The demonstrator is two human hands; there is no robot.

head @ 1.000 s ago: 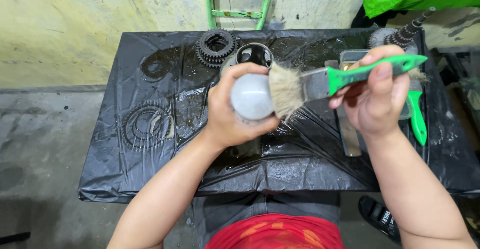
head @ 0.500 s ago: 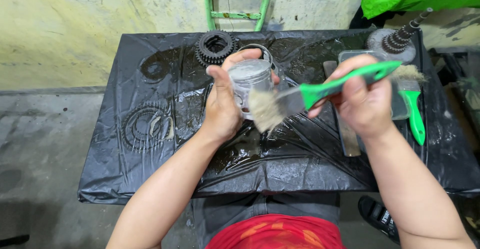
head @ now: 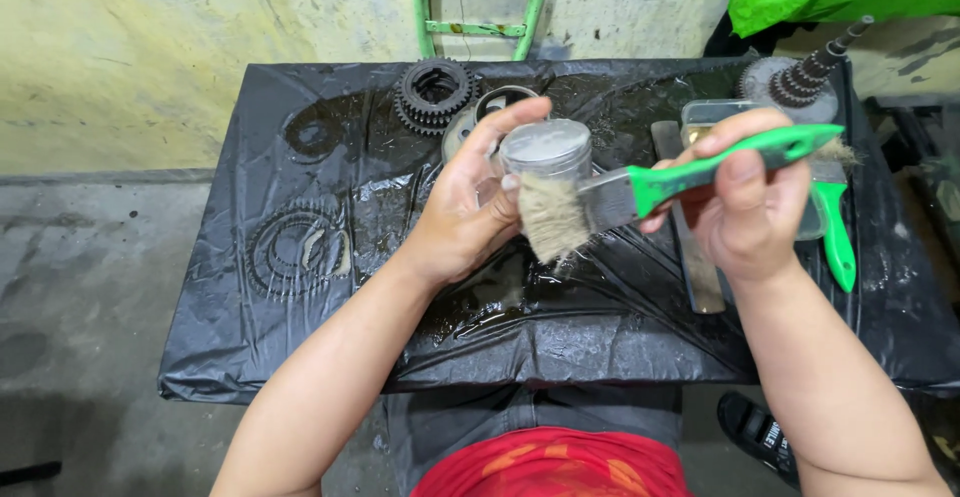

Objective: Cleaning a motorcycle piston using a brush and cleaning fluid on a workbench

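Black plastic-covered desk (head: 300, 357) w/ front edge lying bare; left hand (head: 465, 212) gripping 1 grey metal cylinder (head: 545, 152) above centre, right hand (head: 745, 207) grip holding 1 green brush (head: 640, 192), bristles touching it. 2 gears (head: 432, 92) sitting at back.

Glossy wet black plastic sheet (head: 330, 347), matt grey metal cylinder (head: 546, 147), bristly green-plastic-handled brush (head: 640, 192).

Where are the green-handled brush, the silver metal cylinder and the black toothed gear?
Green-handled paintbrush (head: 700, 169), head view, on the green handle.
Silver metal cylinder (head: 546, 144), head view, on its flat top face.
Black toothed gear (head: 434, 90), head view, on the toothed rim.
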